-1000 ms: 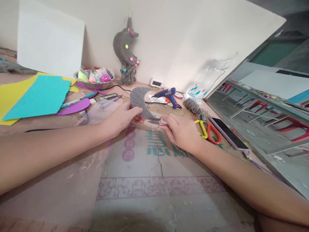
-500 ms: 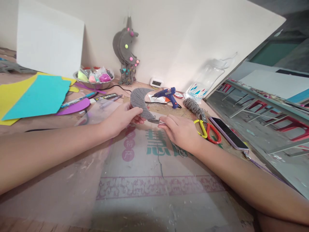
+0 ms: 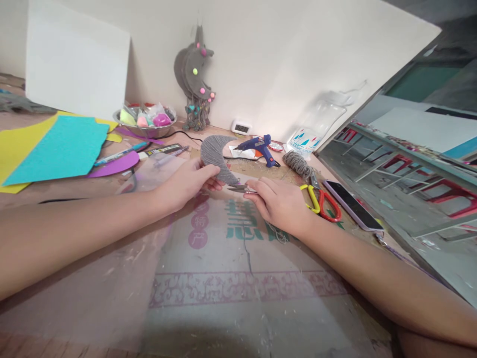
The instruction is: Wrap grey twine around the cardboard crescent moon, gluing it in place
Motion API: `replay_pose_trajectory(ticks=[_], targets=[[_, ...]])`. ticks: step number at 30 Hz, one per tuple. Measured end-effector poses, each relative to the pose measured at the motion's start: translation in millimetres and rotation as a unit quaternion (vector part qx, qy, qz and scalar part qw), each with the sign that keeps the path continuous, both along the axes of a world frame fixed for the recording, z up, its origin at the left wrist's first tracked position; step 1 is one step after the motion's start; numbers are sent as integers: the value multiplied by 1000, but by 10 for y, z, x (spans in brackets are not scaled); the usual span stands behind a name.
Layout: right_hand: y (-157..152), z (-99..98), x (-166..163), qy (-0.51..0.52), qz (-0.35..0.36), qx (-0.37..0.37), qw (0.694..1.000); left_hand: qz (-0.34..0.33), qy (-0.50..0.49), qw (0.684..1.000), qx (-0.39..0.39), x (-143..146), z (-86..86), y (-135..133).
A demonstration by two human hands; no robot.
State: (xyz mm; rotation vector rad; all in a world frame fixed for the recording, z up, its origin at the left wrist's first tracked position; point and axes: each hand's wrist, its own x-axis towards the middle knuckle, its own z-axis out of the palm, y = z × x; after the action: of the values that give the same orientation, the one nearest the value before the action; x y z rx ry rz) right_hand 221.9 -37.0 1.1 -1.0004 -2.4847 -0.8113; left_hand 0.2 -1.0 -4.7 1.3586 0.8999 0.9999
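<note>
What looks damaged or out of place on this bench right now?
The printed sheet has a dark crack running toward the person, just below the right hand. A clear plastic bottle lies tipped against the wall. The left hand holds the grey crescent and the right the snips normally.

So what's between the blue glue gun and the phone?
Head view: a bundle of grey yarn and yellow-and-red scissors lie between glue gun and phone.
</note>
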Motion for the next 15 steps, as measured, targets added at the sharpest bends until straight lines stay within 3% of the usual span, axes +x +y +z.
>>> replay_pose_trajectory(ticks=[15], targets=[[-5,12,-25,-7,-9,-1,1000,-5,8,1000,-27,8,2,-12]])
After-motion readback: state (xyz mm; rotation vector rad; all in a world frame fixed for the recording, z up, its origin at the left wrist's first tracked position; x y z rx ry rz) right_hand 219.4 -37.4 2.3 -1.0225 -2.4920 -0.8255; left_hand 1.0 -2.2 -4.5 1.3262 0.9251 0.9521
